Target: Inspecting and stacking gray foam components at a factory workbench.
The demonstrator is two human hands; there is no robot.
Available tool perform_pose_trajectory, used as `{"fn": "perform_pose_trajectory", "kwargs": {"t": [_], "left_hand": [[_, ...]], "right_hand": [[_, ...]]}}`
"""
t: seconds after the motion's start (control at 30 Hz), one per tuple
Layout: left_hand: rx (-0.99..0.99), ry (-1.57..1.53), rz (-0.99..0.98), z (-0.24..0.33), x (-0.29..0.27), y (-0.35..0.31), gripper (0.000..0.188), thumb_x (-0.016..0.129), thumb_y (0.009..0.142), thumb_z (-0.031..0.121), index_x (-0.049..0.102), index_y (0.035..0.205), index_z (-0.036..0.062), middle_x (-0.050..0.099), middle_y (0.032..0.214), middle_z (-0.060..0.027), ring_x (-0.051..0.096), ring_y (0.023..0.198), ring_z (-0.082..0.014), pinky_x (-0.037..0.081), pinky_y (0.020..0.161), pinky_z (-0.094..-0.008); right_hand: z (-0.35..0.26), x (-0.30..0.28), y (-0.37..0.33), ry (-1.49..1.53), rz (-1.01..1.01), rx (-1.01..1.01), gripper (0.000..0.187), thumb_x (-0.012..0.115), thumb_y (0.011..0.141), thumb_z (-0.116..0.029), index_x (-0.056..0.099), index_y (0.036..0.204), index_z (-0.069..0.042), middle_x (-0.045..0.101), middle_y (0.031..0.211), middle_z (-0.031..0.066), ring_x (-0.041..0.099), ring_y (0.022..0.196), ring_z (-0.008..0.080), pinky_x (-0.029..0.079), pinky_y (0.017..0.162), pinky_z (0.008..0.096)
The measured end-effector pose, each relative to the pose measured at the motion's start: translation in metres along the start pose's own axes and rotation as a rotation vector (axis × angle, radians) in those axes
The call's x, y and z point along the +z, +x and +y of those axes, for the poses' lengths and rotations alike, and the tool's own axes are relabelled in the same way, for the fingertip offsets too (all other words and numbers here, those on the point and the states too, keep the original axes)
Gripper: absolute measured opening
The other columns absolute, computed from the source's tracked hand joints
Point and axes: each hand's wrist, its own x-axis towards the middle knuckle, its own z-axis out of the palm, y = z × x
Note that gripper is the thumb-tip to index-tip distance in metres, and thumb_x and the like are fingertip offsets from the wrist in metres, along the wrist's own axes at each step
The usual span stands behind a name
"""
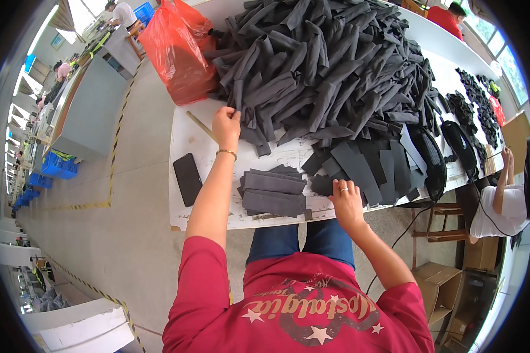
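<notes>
Pile point(318, 70) cropped at 12 o'clock; strip point(238, 94) pinched, fingers closed, by left hand point(226, 125); panels point(354, 167) touched by right hand point(347, 204), grip can't be told.

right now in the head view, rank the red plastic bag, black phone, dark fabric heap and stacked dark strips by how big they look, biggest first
1. dark fabric heap
2. red plastic bag
3. stacked dark strips
4. black phone

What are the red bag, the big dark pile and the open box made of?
Red bag: thin plastic, it seems; shiny, crinkly, slightly see-through. 
Dark pile: probably cloth; mostly dull, its strips fold and droop softly. 
Open box: likely cardboard; plain brown, dull, with flat panels.
</notes>
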Motion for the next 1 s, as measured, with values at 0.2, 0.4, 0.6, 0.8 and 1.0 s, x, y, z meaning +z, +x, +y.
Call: {"fn": "perform_pose_trajectory", "kwargs": {"t": [0.2,0.4,0.6,0.8,1.0], "left_hand": [[-0.359,-0.742,-0.125,0.016,-0.033,-0.028,0.019,0.06,0.092,0.014,0.06,0.09,-0.0044,0.067,0.081,-0.0119,0.066,0.068,-0.0207,0.054,0.061,-0.0326],[-0.527,-1.145,-0.285,0.049,-0.075,-0.074,0.019,0.051,0.098,0.011,0.053,0.101,-0.0076,0.066,0.088,-0.0188,0.069,0.072,-0.0267,0.061,0.067,-0.0356],[-0.635,-1.378,-0.381,0.059,-0.081,-0.104,0.021,0.051,0.097,0.007,0.057,0.109,-0.009,0.066,0.103,-0.0178,0.067,0.094,-0.0299,0.059,0.083,-0.0406],[-0.678,-1.534,-0.534,0.082,-0.074,-0.129,0.027,0.04,0.089,-0.007,0.052,0.113,-0.0094,0.06,0.117,-0.023,0.06,0.11,-0.0376,0.052,0.096,-0.0507],[-0.654,-1.485,-0.557,0.097,-0.069,-0.139,0.025,0.043,0.092,-0.002,0.053,0.113,-0.0121,0.062,0.112,-0.0223,0.064,0.103,-0.0333,0.056,0.09,-0.0434]], "right_hand": [[0.002,0.015,-0.008,-0.425,0.115,-0.259,0.039,0.06,0.078,-0.015,0.06,0.107,0.01,0.057,0.097,0.016,0.052,0.091,0.0275,0.045,0.079,0.0386],[0.006,0.007,-0.004,-0.156,0.041,-0.327,0.008,0.058,0.074,-0.01,0.058,0.08,-0.005,0.057,0.085,0.01,0.054,0.083,0.0263,0.045,0.072,0.0366],[0.017,-0.04,0.015,0.469,0.286,-0.023,0.018,0.055,0.079,0.003,0.056,0.097,-0.002,0.06,0.106,0.0174,0.057,0.097,0.0351,0.047,0.081,0.0412],[-0.018,-0.083,0.027,0.928,0.425,0.134,0.023,0.065,0.08,0.001,0.051,0.098,-0.002,0.054,0.101,0.0156,0.056,0.083,0.0344,0.046,0.074,0.0357],[-0.047,-0.079,0.025,0.81,0.388,-0.159,0.03,0.076,0.074,-0.01,0.051,0.089,-0.002,0.056,0.098,0.0143,0.056,0.087,0.0338,0.047,0.074,0.0414]]}}
